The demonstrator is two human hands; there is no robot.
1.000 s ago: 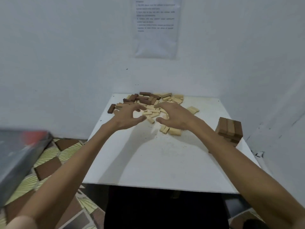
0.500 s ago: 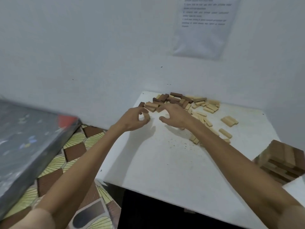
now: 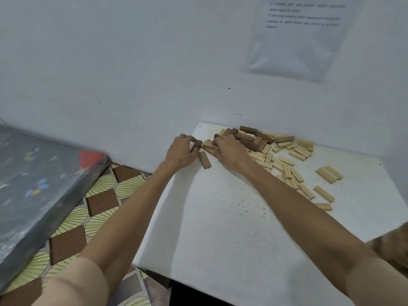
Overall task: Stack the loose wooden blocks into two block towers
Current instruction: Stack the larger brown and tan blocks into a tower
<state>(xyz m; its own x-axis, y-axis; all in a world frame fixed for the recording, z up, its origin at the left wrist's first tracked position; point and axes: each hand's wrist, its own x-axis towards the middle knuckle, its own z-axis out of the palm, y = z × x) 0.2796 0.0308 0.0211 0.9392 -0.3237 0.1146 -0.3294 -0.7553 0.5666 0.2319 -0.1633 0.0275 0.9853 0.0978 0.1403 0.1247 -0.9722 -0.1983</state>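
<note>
My left hand [image 3: 181, 151] pinches a dark block [image 3: 197, 144]; I judge it light, stiff and smooth, best held by its long sides. My right hand [image 3: 229, 149] curls at the nine o'clock edge of the pile [image 3: 254, 140]; whether it grips, I cannot tell.

The dark block [image 3: 197, 144] in the left hand [image 3: 181, 151] is half covered by its fingers. Whether anything is gripped under the right hand [image 3: 229, 151] cannot be told. The block stack [image 3: 394, 246] is cropped by the right edge and blurred. The print on the wall sheet [image 3: 298, 45] is unreadable.

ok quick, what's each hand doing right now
Left hand: pinching a dark brown block.
Right hand: curled over light blocks, grip cannot be told.
</note>
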